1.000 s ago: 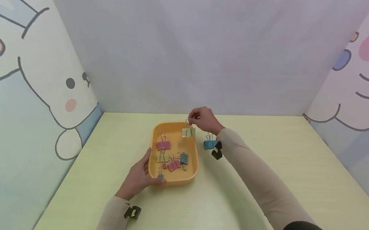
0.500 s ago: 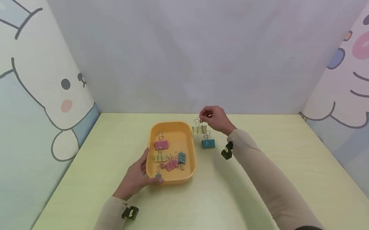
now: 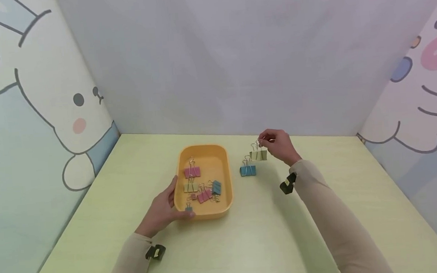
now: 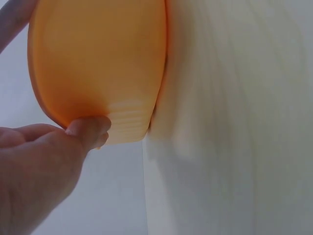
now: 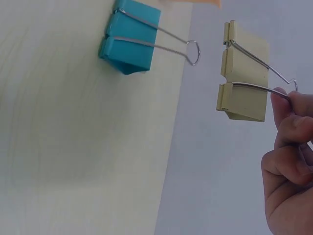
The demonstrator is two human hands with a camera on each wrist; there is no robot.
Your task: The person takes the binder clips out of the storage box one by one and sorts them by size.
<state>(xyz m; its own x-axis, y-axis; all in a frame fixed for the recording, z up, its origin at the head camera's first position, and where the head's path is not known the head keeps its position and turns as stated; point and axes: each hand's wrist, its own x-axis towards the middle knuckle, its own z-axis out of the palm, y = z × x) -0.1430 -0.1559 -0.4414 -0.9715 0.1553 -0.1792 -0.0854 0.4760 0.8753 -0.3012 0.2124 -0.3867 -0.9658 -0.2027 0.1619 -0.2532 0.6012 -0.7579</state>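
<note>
My right hand [image 3: 281,145] pinches a wire handle of a large pale yellow binder clip [image 3: 258,155]. In the right wrist view that clip [image 5: 244,73] hangs from thumb and fingertips, beside a teal binder clip [image 5: 132,36]. The teal clip stands on the table just right of an orange tray [image 3: 224,174]. My left hand [image 3: 162,213] grips the tray's near left corner, thumb along the near rim; the left wrist view shows the tray's outer wall [image 4: 102,58] against the thumb. Inside the tray lie a pink binder clip [image 3: 192,172], a yellow one [image 3: 190,187] and several others.
The pale yellow-green table [image 3: 343,204] reaches back to a plain grey wall [image 3: 228,67]. Side panels with cartoon animals [image 3: 81,108] close it in left and right. A dark wrist strap piece [image 3: 288,183] juts out below the right sleeve.
My right hand has carried the pale yellow binder clip rightward, from over the tray's far right corner to past the teal clip. The left hand keeps its grip on the tray.
</note>
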